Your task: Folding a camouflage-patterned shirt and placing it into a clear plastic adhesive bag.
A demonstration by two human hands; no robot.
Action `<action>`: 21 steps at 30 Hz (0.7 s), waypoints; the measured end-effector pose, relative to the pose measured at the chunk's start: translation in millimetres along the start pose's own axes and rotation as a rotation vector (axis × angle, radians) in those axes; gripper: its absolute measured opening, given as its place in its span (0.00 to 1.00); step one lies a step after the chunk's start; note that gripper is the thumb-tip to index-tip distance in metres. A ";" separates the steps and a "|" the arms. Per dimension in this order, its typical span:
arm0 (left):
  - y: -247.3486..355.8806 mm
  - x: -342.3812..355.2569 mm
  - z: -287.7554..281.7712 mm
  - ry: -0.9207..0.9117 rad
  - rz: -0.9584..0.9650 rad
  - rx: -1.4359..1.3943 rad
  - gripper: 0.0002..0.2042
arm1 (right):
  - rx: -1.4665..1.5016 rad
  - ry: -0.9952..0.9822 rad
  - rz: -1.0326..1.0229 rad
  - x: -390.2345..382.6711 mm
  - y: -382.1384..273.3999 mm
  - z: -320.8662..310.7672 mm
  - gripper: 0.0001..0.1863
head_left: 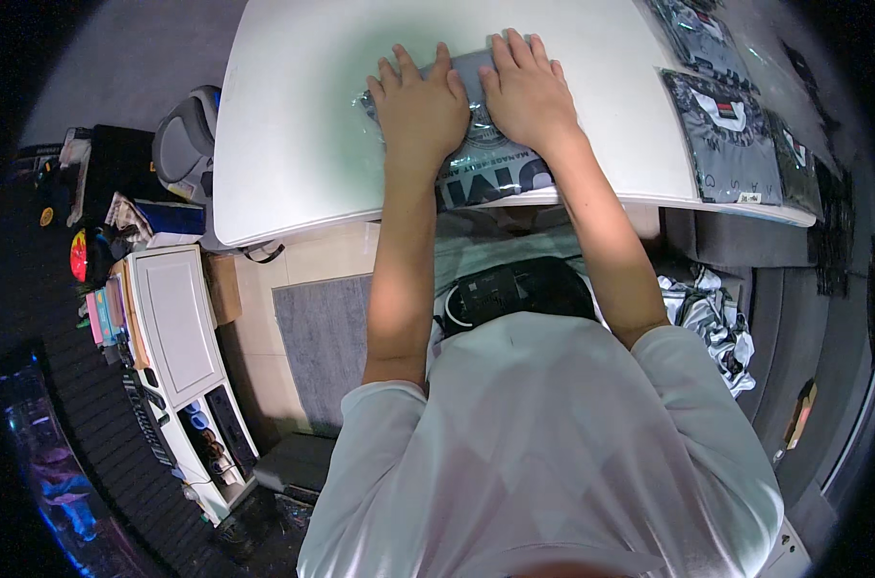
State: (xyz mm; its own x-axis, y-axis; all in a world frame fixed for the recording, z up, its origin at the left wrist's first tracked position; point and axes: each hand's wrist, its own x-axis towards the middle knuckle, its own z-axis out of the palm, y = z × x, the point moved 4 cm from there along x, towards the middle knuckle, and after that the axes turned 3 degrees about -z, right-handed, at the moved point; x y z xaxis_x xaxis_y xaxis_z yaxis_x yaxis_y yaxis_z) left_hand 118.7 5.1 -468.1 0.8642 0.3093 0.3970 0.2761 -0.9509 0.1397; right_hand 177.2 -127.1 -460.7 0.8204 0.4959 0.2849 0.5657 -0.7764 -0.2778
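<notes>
A folded grey T-shirt (490, 159) in a clear plastic bag lies at the near edge of the white table (293, 116), with large dark lettering toward me. My left hand (420, 108) rests flat on its left side, fingers spread and pointing away. On its right side my right hand (531, 96) lies flat too, fingers stretched out. Neither hand grips anything. Part of the shirt is hidden under both palms, and some of the bag's crinkled film shows past my left fingers.
Several bagged folded shirts (731, 135) lie at the table's right end. A grey chair (184, 144) stands left of the table. Farther left is a white cabinet (177, 313) with books beside it. Crumpled black-and-white cloth (717, 323) sits below the table at right.
</notes>
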 end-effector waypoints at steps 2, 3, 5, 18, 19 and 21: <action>0.1 0.2 0.4 0.000 0.000 0.011 0.25 | -0.005 -0.001 0.007 0.1 0.2 0.7 0.31; 0.3 0.1 -0.2 0.014 0.002 0.014 0.25 | 0.001 0.006 0.001 0.3 0.1 0.7 0.31; 0.4 0.4 -0.1 0.004 -0.002 -0.011 0.25 | 0.010 -0.020 -0.002 1.1 0.4 2.0 0.32; 4.0 -0.5 -4.1 -0.053 -0.011 0.007 0.25 | 0.033 -0.003 0.036 -2.1 2.1 -3.3 0.32; 4.5 -0.1 -5.9 -0.064 -0.028 -0.036 0.24 | 0.071 -0.011 0.035 -2.3 2.4 -3.4 0.32; 6.0 2.3 -11.8 -0.074 -0.032 -0.075 0.24 | 0.112 0.033 0.027 -2.3 1.0 -7.7 0.31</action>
State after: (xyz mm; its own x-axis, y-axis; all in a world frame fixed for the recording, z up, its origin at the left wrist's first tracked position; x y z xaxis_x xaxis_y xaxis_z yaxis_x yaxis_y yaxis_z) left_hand 117.4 0.2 -455.6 0.8849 0.3354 0.3232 0.2745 -0.9361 0.2198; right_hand 175.2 -132.0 -454.6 0.8335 0.4604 0.3055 0.5504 -0.7403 -0.3861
